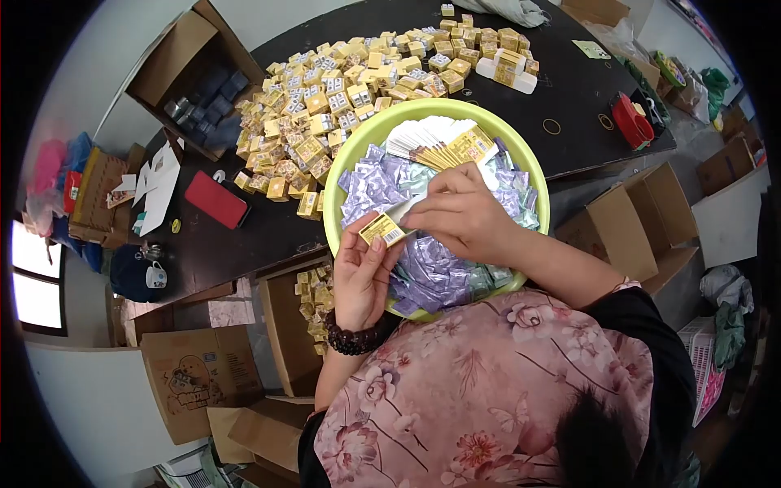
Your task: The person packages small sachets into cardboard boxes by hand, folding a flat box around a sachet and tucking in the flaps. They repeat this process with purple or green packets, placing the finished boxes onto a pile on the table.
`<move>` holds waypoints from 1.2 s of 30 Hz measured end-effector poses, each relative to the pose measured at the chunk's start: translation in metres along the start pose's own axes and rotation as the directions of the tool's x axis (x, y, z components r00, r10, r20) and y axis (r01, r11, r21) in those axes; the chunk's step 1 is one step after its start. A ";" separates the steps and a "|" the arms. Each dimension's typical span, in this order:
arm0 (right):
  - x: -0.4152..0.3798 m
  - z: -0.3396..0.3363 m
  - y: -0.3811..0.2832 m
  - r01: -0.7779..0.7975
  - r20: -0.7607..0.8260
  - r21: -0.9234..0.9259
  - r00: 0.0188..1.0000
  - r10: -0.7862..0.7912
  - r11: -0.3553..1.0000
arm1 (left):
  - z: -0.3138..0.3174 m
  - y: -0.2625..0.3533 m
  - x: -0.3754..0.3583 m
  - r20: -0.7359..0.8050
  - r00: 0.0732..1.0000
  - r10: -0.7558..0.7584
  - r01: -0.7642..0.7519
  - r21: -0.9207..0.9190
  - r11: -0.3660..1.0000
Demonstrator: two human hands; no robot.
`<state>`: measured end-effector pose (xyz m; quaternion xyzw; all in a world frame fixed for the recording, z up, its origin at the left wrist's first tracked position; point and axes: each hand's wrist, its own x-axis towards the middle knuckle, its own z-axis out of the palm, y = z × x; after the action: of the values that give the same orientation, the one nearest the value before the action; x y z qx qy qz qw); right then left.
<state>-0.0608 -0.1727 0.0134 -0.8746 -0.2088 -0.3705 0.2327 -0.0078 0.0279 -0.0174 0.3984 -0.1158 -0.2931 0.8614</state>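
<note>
My left hand (364,272) holds a small yellow box (381,232) with a barcode, above the left part of a lime-green basin (538,195). Fingers of my right hand (464,213) are closed at the box's upper right end, on a whitish piece too small to make out. Purple and pale green sachets (431,268) fill the basin. On top of them, at the back, lies a fan of flat white and yellow cartons (435,140), just beyond my right hand.
Many small yellow boxes (313,102) cover the black table (236,268) behind and left of the basin. A red phone case (216,199) and a white cup (156,276) stand left. Cardboard boxes (610,236) are at both sides; a red object (631,122) lies right.
</note>
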 end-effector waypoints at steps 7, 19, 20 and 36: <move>-0.012 0.006 -0.008 -0.110 -0.043 0.092 0.993 0.114 0.990 | 0.009 -0.009 -0.003 0.046 0.997 -0.062 0.068 -0.147 0.987; -0.020 0.005 -0.017 -0.065 0.070 0.444 0.997 0.038 0.894 | 0.005 0.003 -0.010 0.307 0.898 -0.317 0.386 -0.199 0.901; -0.020 0.005 -0.016 -0.085 0.100 0.472 0.994 0.042 0.878 | 0.003 0.000 -0.010 0.302 0.900 -0.316 0.385 -0.206 0.900; -0.018 0.027 -0.011 -0.403 0.333 0.875 0.904 0.270 0.269 | 0.007 0.004 -0.016 0.221 0.938 -0.266 0.284 -0.050 0.958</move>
<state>-0.0632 -0.1519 -0.0135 -0.6290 -0.2043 -0.0754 0.7463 -0.0219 0.0355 -0.0096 0.3419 -0.1378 -0.4558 0.8101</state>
